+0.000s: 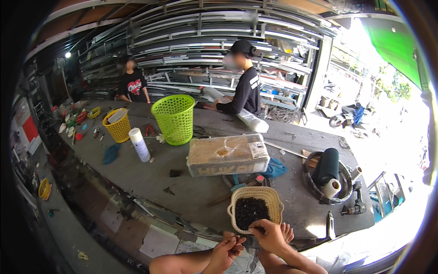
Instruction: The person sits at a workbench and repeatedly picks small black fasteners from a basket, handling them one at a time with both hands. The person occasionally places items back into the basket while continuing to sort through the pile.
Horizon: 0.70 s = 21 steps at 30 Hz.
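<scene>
A cream plastic basket (279, 204) stands at the table's near edge, with a heap of small black pieces (251, 213) inside. My right hand (270, 236) is over its near rim, fingers pinched together at the edge of the heap. Whatever lies between those fingertips is too small to make out. Lower and to the left, my left hand (222, 255) is closed in front of my knee, its fingers curled around something small and dark. My bare foot (287, 233) rests beside the basket.
Behind the basket lies a plastic-wrapped carton (228, 155). A green basket (173, 121), a yellow basket (119, 128) and a spray can (139, 145) stand further left. To the right are a dark roll (326, 165), a cordless drill (357, 203) and a utility knife (331, 224). A person (244, 86) handles a wrapped bundle across the table.
</scene>
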### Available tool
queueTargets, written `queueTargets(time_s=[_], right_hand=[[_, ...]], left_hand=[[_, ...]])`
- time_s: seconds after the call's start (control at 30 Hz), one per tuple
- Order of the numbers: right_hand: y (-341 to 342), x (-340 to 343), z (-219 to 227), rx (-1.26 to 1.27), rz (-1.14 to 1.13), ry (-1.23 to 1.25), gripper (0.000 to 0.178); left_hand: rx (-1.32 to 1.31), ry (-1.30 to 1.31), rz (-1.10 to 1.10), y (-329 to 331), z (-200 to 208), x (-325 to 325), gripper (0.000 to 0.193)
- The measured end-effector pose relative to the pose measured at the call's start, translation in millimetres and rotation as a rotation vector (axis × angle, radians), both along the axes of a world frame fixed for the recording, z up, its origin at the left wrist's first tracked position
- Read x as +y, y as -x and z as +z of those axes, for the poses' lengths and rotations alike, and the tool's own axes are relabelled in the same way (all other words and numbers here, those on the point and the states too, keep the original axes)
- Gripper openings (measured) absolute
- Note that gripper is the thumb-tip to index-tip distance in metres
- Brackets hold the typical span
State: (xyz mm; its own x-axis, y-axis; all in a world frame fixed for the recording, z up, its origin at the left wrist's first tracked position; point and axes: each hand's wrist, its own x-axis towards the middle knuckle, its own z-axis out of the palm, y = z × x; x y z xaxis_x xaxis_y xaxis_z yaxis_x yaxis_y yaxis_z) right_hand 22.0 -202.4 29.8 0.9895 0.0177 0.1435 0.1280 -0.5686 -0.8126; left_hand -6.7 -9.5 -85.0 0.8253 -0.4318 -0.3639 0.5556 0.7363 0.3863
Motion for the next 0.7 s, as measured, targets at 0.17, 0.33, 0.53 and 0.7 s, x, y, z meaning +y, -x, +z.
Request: queueTargets(time_s=[0.17, 0.33, 0.53, 0.7], right_hand=[[16.2, -1.0, 10.3, 0.040, 0.062, 0.035, 0.021], [16.6, -0.6, 10.4, 0.085, 0.097, -0.064, 0.019], [14.6, -4.5, -12.5, -0.035, 0.201, -0.117, 0.018], [14.8, -7.1, -19.4, 0.031, 0.231, -0.102, 0.019]], left_hand=[[-0.099, 0.005, 0.062, 1.6, -1.0, -13.4, 0.022], [-0.015, -0.237, 0.077, 7.5, 17.1, -19.0, 0.014], [-0.094, -0.239, 0.094, 8.7, 25.5, -21.5, 0.005], [-0.207, -0.243, 0.067, 7.6, 26.6, -23.1, 0.011]])
